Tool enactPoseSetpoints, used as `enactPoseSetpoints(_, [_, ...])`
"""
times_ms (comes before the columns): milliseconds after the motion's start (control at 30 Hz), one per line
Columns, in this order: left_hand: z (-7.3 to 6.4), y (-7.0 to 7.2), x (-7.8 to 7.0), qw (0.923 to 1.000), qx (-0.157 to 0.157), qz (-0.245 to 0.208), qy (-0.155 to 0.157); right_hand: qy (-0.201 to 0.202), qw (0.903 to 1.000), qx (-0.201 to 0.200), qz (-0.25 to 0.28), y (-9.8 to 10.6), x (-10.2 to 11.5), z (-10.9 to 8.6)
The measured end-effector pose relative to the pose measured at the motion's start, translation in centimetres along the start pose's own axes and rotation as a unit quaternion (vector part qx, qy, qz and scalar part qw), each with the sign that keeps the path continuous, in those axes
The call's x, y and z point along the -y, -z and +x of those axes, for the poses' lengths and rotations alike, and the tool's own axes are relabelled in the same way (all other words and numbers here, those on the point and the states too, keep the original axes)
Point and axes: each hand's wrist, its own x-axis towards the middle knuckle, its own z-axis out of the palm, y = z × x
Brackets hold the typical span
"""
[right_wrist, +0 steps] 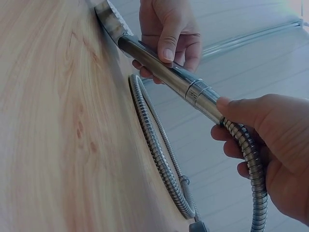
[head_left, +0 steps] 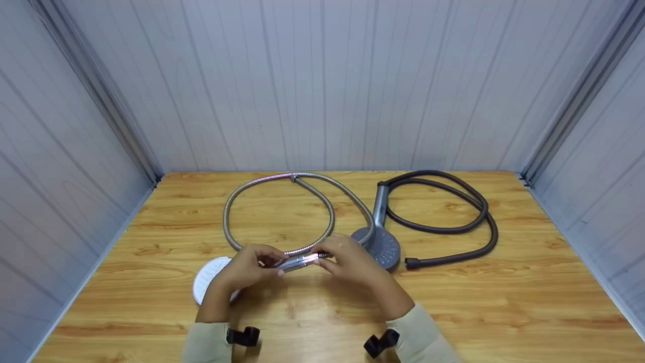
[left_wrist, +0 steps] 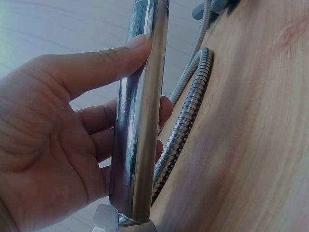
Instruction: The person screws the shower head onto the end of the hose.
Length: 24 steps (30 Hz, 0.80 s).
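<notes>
Grip, left hand: thumb and fingers wrap round a polished chrome, tube-shaped shower handle
Grip, right hand: thumb and fingers pinch a short, smooth chrome collar at the end of a ribbed silver metal hose
Handle: held between the hands at the near middle, its round white-faced shower head at the near left; whether that head touches the light wood-grain table I cannot tell
Seam: collar and handle meet end to end, but any thread is hidden; if the two sit slightly out of line, the thread could cross and jam
Chrome: glossy and likely slippery, so the handle could roll in the left hand and turn along with the collar
Silver loop: spreads over the far middle; twist stored in it could spring back and work the collar loose
Grey disc-shaped shower head: just right of the right hand, the silver hose crossing its left edge in the head view; a tug could snag there or drag it
Dark grey flexible hose: coiled at the right, well apart from both hands, so probably little threat
</notes>
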Motion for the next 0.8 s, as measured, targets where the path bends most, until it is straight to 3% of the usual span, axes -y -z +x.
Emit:
enactPoseSetpoints(300, [0.20,0.17,0.55,1.0000,0.005,-0.002,-0.006,-0.011,0.9999,0.001,0.001,-0.11,0.01,-0.03])
enactPoseSetpoints(800, [0.06,0.15,0.39,0.9999,0.003,-0.004,-0.015,0.045,0.9979,-0.029,0.036,-0.38,-0.45,-0.01])
